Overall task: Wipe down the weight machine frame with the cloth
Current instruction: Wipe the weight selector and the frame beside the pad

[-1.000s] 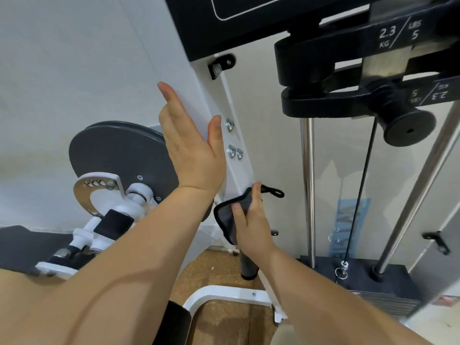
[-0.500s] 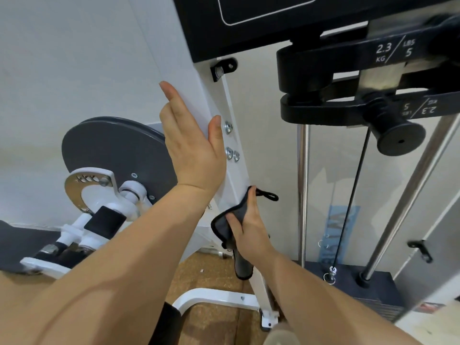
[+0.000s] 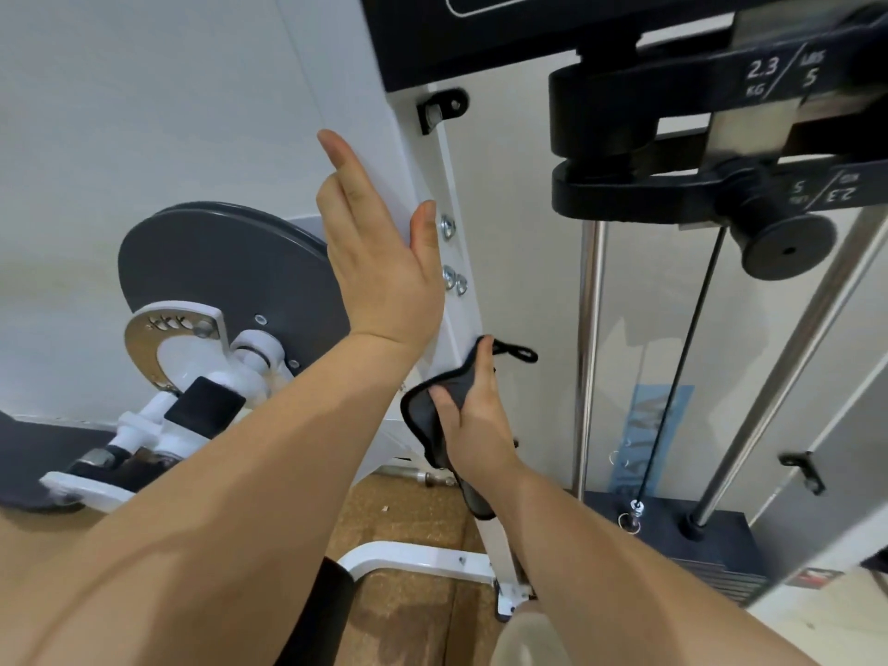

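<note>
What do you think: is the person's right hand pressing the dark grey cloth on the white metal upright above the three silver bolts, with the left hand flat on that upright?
Not quite. The head view shows the right hand pressing the dark grey cloth on the white metal upright below the three silver bolts, not above them. The left hand does lie flat on that upright.

We see through one wide-angle camera worn on the head, facing forward and down, very near the white frame upright (image 3: 468, 314), with the floor (image 3: 408, 516) below.
</note>
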